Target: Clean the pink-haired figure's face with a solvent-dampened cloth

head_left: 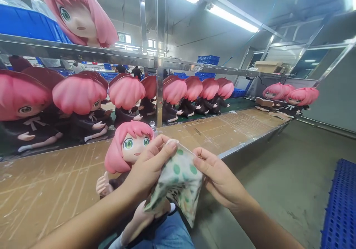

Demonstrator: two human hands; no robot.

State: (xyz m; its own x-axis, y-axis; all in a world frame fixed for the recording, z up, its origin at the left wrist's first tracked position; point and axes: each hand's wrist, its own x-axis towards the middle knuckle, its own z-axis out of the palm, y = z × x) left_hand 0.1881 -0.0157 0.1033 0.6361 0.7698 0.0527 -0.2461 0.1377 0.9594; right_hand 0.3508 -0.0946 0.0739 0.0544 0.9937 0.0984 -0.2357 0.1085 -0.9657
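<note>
A white cloth with green dots (180,176) hangs creased between my two hands. Its upper left edge is pinched in the fingers of my left hand (157,158). On the other side, my right hand (218,176) pinches the upper right edge between thumb and fingers. Behind my left hand and forearm sits a pink-haired figurine (129,141) in dark clothes, its green eyes facing me. My left forearm and the cloth hide part of its body. One of its pale legs (136,219) shows below, over my blue jeans (172,232).
A cardboard-covered bench (55,189) runs from the left to the far right. Several similar figurines (126,93) line its back, beside a metal post (160,56). A large pink-haired head (80,15) stands on the upper shelf. A blue perforated crate (339,208) is on the right floor.
</note>
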